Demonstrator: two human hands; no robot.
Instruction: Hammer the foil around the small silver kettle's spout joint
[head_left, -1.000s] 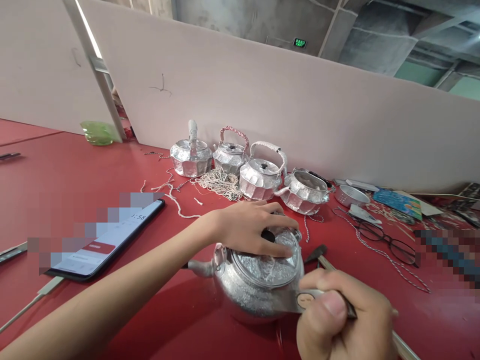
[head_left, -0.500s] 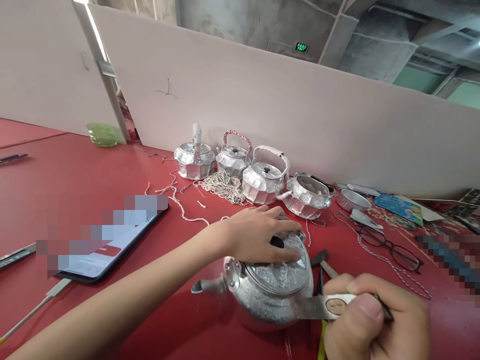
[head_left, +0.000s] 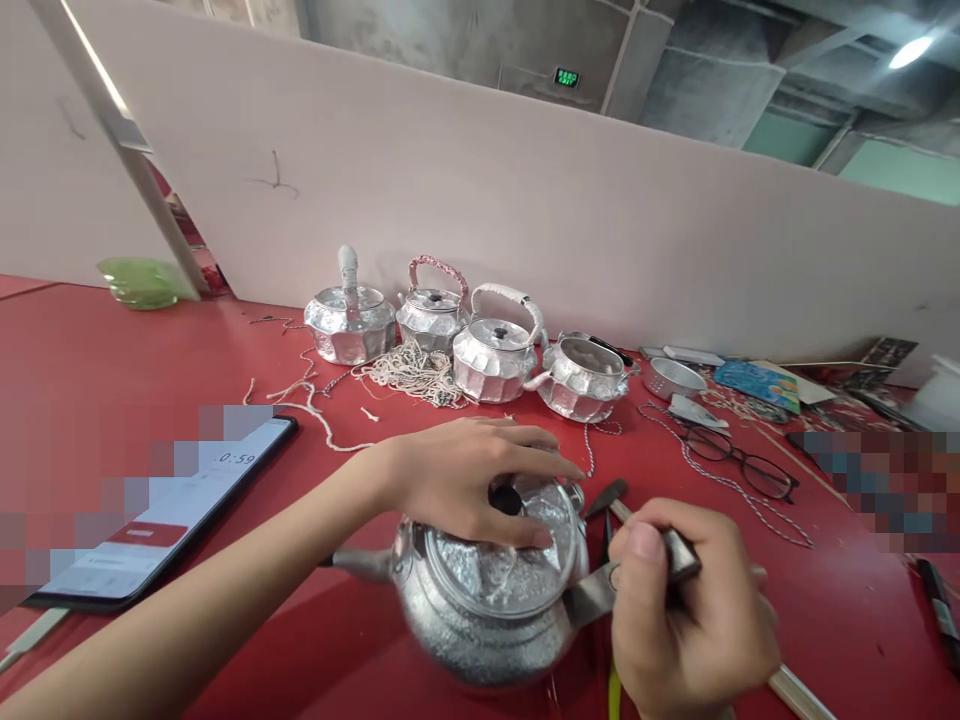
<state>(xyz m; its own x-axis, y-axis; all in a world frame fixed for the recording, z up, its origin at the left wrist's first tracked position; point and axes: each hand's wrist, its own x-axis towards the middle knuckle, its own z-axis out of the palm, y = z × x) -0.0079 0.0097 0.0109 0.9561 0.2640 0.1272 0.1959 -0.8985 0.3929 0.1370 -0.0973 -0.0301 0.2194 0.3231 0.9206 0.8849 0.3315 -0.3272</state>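
A silvery hammered-metal teapot point(head_left: 487, 630) stands on the red table in front of me, its spout pointing left. My left hand point(head_left: 472, 475) lies on the lid point(head_left: 517, 570), fingers spread around the black knob point(head_left: 505, 499). In my closed right hand point(head_left: 690, 610) is a flat-bladed metal tool point(head_left: 592, 594). The blade reaches the teapot's right side, by the lid's edge; whether it touches lid or body I cannot tell. Just behind my right hand, a hammer point(head_left: 609, 497) lies partly hidden. A yellow-handled tool point(head_left: 614, 690) shows beneath that hand.
Several silvery teapots point(head_left: 495, 360) line the partition, with a heap of cord point(head_left: 416, 375) before them. To the right are a perforated metal cup point(head_left: 675, 378), eyeglasses point(head_left: 739, 465) and twisted cord. A phone point(head_left: 172, 520) lies left. Farther back is green plastic point(head_left: 139, 283).
The view has swung right, so things appear farther left. My right hand has turned around the tool, with its blade still at the teapot's side. My left hand stays on the lid.
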